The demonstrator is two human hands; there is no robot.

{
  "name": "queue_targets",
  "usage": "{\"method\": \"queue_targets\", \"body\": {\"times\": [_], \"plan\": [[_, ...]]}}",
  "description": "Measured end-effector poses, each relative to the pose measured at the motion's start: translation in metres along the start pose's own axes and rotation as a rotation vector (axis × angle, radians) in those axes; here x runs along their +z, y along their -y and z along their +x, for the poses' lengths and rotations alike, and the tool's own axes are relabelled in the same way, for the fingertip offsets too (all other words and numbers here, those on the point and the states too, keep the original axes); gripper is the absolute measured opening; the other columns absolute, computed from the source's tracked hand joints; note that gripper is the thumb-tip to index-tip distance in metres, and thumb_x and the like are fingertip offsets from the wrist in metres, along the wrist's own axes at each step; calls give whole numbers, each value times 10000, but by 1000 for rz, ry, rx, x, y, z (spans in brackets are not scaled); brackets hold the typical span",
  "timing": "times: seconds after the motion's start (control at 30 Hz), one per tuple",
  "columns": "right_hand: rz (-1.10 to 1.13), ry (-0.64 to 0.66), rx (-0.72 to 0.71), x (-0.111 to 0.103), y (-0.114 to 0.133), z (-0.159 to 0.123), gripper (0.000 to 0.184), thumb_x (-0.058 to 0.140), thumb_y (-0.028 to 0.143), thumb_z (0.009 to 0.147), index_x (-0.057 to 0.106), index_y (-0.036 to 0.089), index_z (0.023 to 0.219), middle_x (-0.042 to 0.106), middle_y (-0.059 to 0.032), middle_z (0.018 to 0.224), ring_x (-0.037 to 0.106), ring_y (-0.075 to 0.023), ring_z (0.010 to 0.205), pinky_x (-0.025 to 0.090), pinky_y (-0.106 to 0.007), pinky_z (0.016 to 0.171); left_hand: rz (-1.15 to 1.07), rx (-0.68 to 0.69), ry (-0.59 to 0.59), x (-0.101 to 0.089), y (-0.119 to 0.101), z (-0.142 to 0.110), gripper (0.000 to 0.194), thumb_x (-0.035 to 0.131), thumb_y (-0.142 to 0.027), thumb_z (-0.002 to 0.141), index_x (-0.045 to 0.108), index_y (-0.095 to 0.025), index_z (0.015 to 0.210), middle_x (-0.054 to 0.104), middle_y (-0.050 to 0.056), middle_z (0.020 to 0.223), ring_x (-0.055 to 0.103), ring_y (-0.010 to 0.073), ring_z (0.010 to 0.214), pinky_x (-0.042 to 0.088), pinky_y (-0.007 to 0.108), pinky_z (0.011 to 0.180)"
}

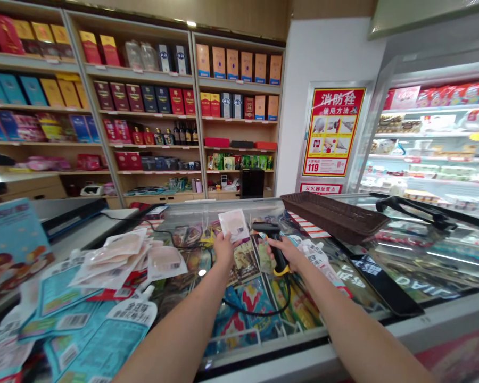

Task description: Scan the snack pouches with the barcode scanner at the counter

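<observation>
My left hand [224, 249] grips a small clear-and-white packet [233, 224] by its lower edge, holding it up above the glass top of a chest freezer [239, 199]. A barcode label shows on the packet's face. In my right hand [282, 249] is a black and yellow barcode scanner [280, 260], its head turned toward the packet. The scanner's black cable [259, 314] loops down over the glass. To the left lies a heap of similar white packets [123, 250], beside blue spouted pouches [115, 330].
A brown woven basket [335, 215] stands on the freezer's right side, near more white spouted pouches [317, 255]. Boxed goods fill the shelves [151, 114] behind. A lit refrigerated case [435, 133] is at right, and a blue illustrated box [16, 244] at far left.
</observation>
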State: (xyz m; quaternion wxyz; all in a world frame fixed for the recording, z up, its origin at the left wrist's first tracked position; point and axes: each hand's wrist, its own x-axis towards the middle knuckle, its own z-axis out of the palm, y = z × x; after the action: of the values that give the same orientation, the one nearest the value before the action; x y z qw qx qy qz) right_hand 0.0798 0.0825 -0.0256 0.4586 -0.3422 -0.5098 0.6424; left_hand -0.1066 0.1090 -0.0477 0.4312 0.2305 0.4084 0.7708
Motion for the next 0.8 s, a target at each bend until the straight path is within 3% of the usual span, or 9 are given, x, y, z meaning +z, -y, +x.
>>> {"method": "queue_targets", "body": {"times": [0.17,0.33,0.8], "plan": [[13,45,-3,1,8,-8,463,811,465,551,544,181,802,574,69,529,497,-73,398,526,-267,494,6,-25,73,3,-1,-3,103,544,-90,790,621,-124,849,681,52,808,663,128,684,606,336,674],[-153,48,60,15,13,-19,387,774,433,610,505,191,749,539,68,506,474,-80,372,433,-216,358,-2,-35,69,5,-4,-5,135,521,-95,799,610,-137,892,681,45,821,670,135,705,603,314,663],[-216,55,108,10,14,-18,279,712,369,665,512,177,629,520,42,455,457,-83,364,414,-211,334,73,-38,50,4,-2,-3,137,531,-116,805,614,-134,912,670,42,793,670,148,735,587,300,665]]}}
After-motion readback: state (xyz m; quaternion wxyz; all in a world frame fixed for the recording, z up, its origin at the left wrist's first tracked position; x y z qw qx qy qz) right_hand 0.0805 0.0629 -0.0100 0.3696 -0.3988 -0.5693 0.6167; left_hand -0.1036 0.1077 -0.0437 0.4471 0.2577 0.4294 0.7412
